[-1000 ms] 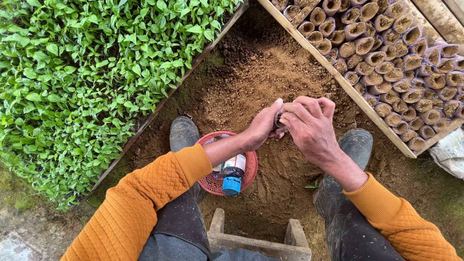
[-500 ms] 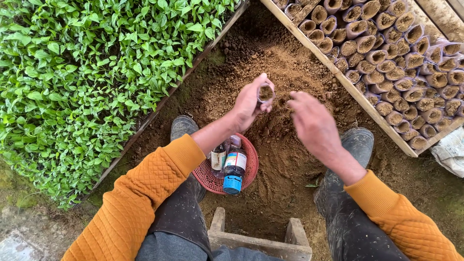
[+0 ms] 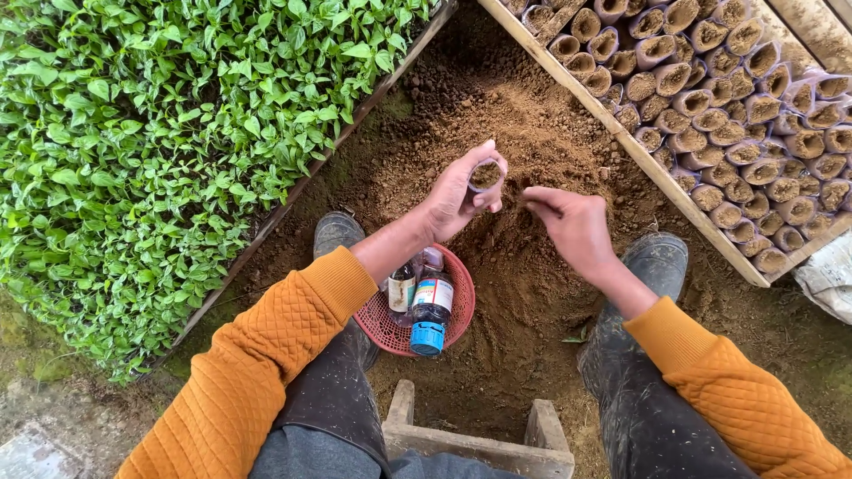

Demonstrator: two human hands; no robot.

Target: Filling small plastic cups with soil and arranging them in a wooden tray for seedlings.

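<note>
The left hand (image 3: 457, 197) grips a small soil-filled planting tube (image 3: 485, 175), fingers wrapped round its wall. It looks light, thin and easily crushed, so the sides suit holding. The right hand (image 3: 575, 226) hangs loosely curled, empty.

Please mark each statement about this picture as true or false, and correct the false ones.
1. The left hand holds a small soil-filled tube pot. True.
2. The right hand grips a bottle. False: it holds no bottle; its fingers are curled above the loose brown soil.
3. The round red plastic basket holds bottles, one with a blue cap. True.
4. The green seedling bed lies on the person's right. False: it is on the left; the filled tube pots in the wooden frame are on the right.
</note>
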